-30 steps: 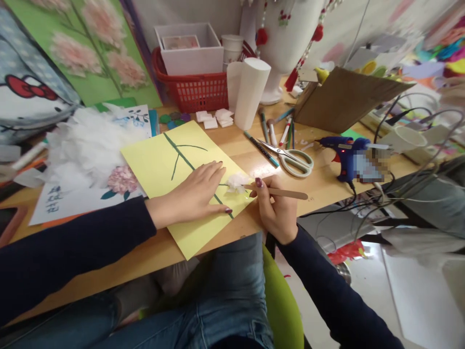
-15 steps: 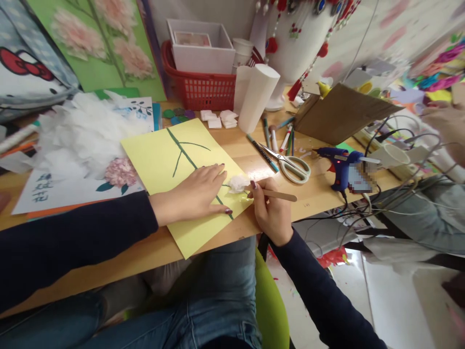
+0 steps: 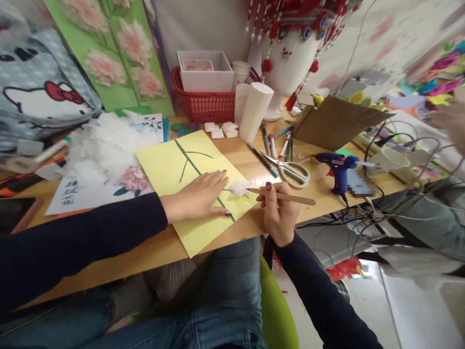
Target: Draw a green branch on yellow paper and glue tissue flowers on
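My left hand (image 3: 196,196) lies flat with fingers stretched out on a yellow sheet of paper (image 3: 203,232), which overhangs the table's front edge. Dark green stem lines (image 3: 187,157) run across the sheet. A wooden craft stick (image 3: 296,198) is pinched between thumb and fingers of my right hand (image 3: 281,213), just off the sheet's right corner. Its left end reaches a white tissue tuft (image 3: 240,188) on a short green branch; whether it touches is too fine to tell. Clear, shiny spots show on the paper beside the tuft.
Scissors (image 3: 294,173), pens (image 3: 263,160) and a blue glue gun (image 3: 337,169) with cables lie rightward. Behind stand a paper roll (image 3: 257,111), white foam pieces (image 3: 217,133) and a red basket (image 3: 210,107). White tissue (image 3: 103,145) is heaped at left, near a phone (image 3: 18,213).
My right hand with the craft stick has moved right, a little away from the tissue tuft. My left hand stays on the paper. The view has shifted, showing more of the left side.
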A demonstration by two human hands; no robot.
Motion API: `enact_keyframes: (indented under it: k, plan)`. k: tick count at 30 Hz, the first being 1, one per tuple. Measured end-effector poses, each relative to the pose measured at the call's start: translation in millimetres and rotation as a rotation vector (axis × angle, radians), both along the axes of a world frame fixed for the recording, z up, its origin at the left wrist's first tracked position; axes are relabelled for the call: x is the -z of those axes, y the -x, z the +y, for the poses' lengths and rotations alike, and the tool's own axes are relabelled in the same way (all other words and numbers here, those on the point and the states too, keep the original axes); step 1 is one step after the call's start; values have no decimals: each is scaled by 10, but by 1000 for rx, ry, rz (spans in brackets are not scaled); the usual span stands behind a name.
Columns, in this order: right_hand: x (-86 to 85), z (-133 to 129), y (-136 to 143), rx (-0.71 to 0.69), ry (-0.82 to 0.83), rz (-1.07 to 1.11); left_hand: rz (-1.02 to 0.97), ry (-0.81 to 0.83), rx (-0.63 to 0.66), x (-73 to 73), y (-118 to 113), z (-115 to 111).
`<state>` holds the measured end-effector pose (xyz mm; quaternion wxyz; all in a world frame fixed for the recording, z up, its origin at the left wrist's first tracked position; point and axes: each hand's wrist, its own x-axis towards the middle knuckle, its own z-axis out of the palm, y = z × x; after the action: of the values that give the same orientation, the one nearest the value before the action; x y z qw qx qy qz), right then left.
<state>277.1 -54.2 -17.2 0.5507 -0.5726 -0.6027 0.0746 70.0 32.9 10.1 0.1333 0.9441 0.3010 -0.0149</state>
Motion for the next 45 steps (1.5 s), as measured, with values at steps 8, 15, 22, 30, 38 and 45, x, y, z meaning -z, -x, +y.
enact_keyframes:
  k: [8, 15, 22, 30, 38, 45]
  plan:
    - [-53, -3, 9, -123, 21, -52, 74, -35, 15, -93, -43, -17]
    - [-95, 22, 8, 23, 89, -191, 142, -61, 4, -156, -101, -72]
    - [-44, 30, -18, 13, 8, -52, 168, -149, -79, -727, 403, 120]
    - [-22, 38, -43, 44, -68, 92, 239, -215, -524, -1436, 1650, 409]
    - [53, -90, -103, 25, -8, 214, 167, -26, -727, -822, 2020, 330]
    - [151, -144, -62, 43, -78, 417, 4, 119, -932, -532, 2124, 354]
